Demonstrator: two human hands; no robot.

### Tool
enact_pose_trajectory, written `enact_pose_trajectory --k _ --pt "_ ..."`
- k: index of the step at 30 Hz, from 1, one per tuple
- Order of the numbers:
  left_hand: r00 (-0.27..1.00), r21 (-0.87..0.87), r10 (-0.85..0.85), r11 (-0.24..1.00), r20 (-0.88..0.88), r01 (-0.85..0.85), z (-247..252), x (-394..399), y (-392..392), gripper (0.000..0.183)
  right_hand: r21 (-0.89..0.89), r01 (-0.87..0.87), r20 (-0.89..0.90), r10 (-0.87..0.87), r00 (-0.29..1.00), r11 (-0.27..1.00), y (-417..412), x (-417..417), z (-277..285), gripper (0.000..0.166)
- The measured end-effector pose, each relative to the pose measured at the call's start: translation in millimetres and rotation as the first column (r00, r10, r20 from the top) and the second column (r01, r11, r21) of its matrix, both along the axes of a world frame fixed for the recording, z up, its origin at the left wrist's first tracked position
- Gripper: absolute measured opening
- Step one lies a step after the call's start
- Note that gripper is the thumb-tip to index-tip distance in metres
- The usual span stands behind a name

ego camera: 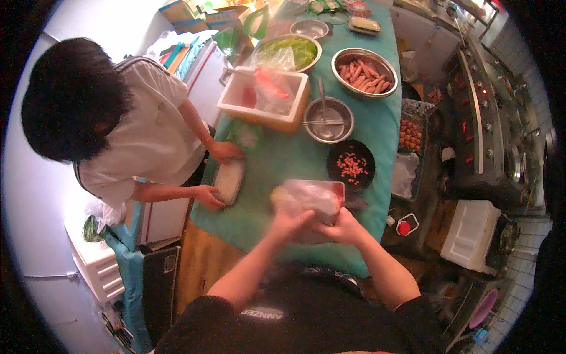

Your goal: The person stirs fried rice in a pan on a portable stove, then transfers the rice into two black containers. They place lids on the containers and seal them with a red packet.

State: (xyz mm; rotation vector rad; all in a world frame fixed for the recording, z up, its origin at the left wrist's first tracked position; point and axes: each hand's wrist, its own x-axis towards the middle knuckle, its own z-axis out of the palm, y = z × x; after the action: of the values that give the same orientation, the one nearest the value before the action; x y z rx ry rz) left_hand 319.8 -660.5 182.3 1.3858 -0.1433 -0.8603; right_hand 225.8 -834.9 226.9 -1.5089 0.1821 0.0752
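My left hand (289, 225) and my right hand (342, 225) grip the near side of a clear plastic food container (311, 194), blurred, with red showing at its right end. Below it lies the green-covered table (265, 163). Just beyond my right hand is a black pan (352, 164) with small diced pink pieces. Farther off stand a steel bowl (328, 119) with a ladle in it and a steel bowl of sausages (365, 73). What exactly fills the container cannot be made out.
At the left a co-worker holds a rectangular container of white food (228, 180) at the table's edge. A white foam box (263, 95) holding plastic bags stands near the middle, with a bowl of lettuce (289, 51) behind it. Eggs (410, 135) sit right of the table, near a stove.
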Motion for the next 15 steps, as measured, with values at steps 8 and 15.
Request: enact_pose_trajectory --k 8,15 --pt "0.999 0.025 -0.009 1.0 -0.052 0.011 -50.1 49.4 -9.3 0.055 0.12 0.375 -0.153 -0.356 0.922 0.919 18.5 57.8 -23.0 0.029" --pt "0.94 0.012 0.221 0.974 -0.262 -0.225 -59.1 82.0 13.1 0.036 0.027 0.168 -0.161 -0.162 0.974 0.985 31.8 120.9 -37.8 0.028"
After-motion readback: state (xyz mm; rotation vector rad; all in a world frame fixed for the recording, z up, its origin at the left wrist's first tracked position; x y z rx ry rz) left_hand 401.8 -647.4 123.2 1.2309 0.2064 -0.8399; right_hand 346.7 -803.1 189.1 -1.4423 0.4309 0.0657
